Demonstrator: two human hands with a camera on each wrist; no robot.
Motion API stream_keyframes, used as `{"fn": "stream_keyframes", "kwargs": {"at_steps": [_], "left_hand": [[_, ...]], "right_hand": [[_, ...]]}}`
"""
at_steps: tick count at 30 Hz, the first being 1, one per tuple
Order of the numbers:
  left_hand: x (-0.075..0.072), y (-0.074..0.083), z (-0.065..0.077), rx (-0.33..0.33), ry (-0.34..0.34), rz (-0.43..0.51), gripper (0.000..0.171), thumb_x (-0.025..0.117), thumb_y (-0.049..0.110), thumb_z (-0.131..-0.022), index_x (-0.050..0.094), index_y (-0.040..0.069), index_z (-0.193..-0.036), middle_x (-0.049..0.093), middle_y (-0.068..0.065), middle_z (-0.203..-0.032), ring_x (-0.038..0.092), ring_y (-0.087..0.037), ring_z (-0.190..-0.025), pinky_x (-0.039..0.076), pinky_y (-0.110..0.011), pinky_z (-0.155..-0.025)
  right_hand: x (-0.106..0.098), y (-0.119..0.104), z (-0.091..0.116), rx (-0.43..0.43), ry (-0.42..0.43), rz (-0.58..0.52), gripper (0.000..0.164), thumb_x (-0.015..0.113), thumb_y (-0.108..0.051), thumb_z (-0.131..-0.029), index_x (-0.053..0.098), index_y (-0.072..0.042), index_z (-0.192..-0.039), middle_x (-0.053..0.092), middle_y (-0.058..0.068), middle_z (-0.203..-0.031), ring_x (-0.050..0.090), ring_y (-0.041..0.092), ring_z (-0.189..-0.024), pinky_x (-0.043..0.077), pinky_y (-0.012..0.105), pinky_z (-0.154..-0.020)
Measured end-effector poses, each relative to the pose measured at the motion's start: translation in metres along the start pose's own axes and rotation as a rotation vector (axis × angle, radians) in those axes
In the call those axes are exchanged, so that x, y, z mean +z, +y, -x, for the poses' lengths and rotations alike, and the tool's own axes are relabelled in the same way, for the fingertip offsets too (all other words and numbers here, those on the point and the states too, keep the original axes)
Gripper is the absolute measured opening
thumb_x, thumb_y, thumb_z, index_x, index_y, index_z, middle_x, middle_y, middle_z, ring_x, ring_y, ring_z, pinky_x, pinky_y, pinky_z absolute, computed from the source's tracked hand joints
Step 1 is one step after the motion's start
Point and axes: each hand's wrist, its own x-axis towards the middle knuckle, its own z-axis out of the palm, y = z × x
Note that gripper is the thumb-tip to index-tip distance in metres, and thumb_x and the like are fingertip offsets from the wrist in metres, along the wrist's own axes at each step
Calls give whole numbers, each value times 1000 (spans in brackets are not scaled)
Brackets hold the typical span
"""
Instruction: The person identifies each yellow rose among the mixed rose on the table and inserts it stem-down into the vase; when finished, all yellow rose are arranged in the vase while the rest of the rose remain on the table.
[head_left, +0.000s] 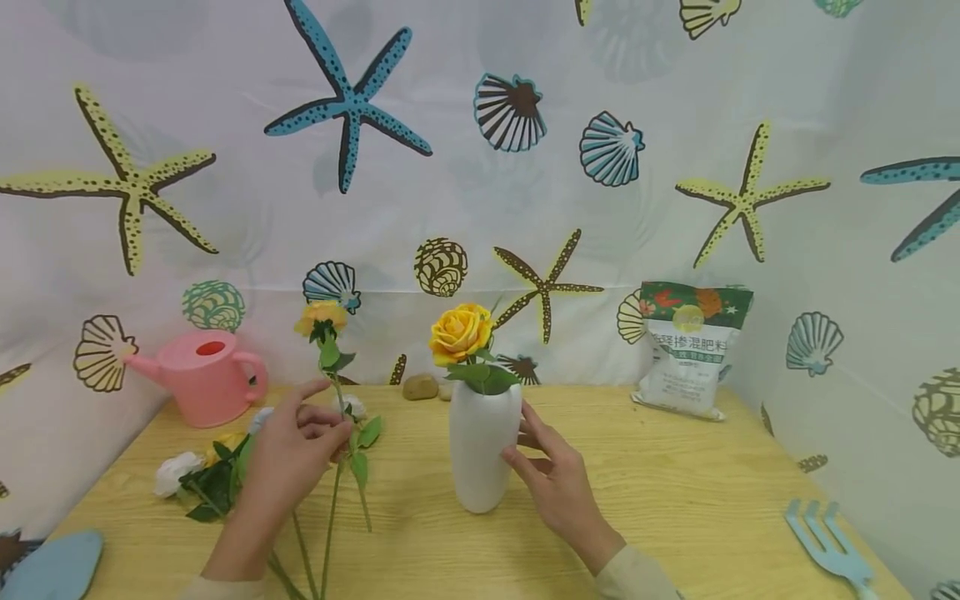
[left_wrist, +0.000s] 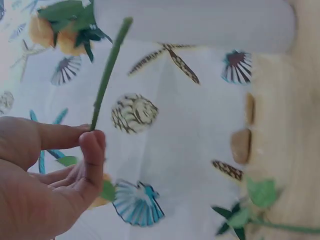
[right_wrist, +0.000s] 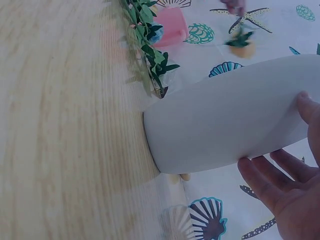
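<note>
My left hand point(head_left: 294, 442) pinches the green stem point(left_wrist: 107, 82) of a yellow rose point(head_left: 322, 318) between thumb and forefinger. The bloom is up, to the left of the white vase point(head_left: 482, 450). In the left wrist view the stem's end sticks out past the fingertips, apart from the vase. My right hand point(head_left: 557, 479) holds the upright vase by its right side, with the thumb on the near face and the fingers along the side. A larger yellow rose point(head_left: 461, 333) with green leaves stands in the vase. The right palm is partly outside the right wrist view.
Several white, yellow and blue flowers point(head_left: 178, 473) lie at the left, partly behind my left arm. A pink watering can point(head_left: 206, 379) stands behind them. Stones point(head_left: 420, 387) and a fertilizer bag point(head_left: 686, 350) are at the back. A blue hand fork point(head_left: 828, 542) lies front right.
</note>
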Motion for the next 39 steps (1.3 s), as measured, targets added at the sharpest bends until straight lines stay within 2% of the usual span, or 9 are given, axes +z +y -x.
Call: {"fn": "stream_keyframes", "kwargs": {"at_steps": [3, 7, 12, 15, 20, 24, 29, 35, 39], "left_hand": [[9, 21, 2, 106, 107, 125, 66, 68, 8, -96, 38, 13, -154, 68, -7, -103, 66, -6, -73, 58, -23, -65], [24, 43, -1, 277, 259, 292, 63, 69, -2, -92, 45, 12, -149, 65, 8, -92, 66, -3, -72, 58, -20, -64], [40, 59, -14, 479, 409, 416, 62, 68, -11, -89, 48, 3, -146, 64, 8, -93, 67, -1, -76, 58, -17, -66], [47, 65, -22, 557, 476, 458, 59, 68, -12, -89, 50, -1, -144, 64, 7, -94, 67, 0, -79, 57, -15, -67], [57, 74, -34, 620, 541, 510, 54, 69, -9, -89, 53, -2, -140, 64, 7, -95, 65, 0, -79, 57, -15, -69], [61, 82, -38, 662, 571, 512, 53, 70, -5, -91, 52, -2, -140, 66, -3, -99, 65, -2, -81, 57, -15, -72], [69, 88, -38, 655, 553, 497, 52, 71, -3, -91, 52, -1, -139, 66, -18, -102, 64, -2, -82, 57, -15, -73], [82, 83, -40, 658, 489, 443, 53, 73, -7, -88, 51, -5, -136, 69, -24, -103, 65, 0, -82, 57, -14, -74], [87, 79, -38, 646, 410, 422, 55, 72, -8, -87, 49, -4, -137, 70, -23, -103, 66, -1, -85, 57, -15, -80]], "right_hand": [[0, -1, 0, 8, 0, -2, 66, 70, -10, -93, 43, -12, -154, 65, 17, -133, 68, 33, -113, 60, 24, -83], [0, -3, -1, 36, -2, -15, 67, 70, -10, -93, 43, -15, -154, 65, 15, -133, 68, 32, -114, 59, 22, -83], [1, -2, -1, 32, -7, -14, 67, 70, -11, -93, 43, -16, -154, 65, 16, -133, 68, 33, -114, 60, 26, -84], [1, -1, -1, 23, -11, -6, 66, 70, -12, -94, 43, -15, -154, 65, 17, -133, 68, 34, -114, 61, 30, -84], [0, -1, 0, 46, -8, -6, 67, 70, -13, -94, 43, -17, -154, 65, 14, -133, 68, 32, -115, 61, 29, -85], [0, -1, 0, 38, -5, -5, 67, 70, -12, -94, 43, -17, -154, 65, 14, -133, 68, 32, -114, 60, 28, -84], [-1, -2, 0, 37, -7, -10, 67, 70, -11, -93, 43, -17, -154, 65, 14, -134, 68, 31, -115, 60, 26, -84], [-2, -1, 0, 33, -10, 0, 67, 70, -12, -94, 42, -16, -155, 65, 15, -133, 67, 31, -115, 61, 30, -84], [-2, -1, 0, 23, -10, 0, 67, 70, -12, -94, 42, -16, -155, 65, 15, -132, 68, 32, -114, 61, 33, -84]]}}
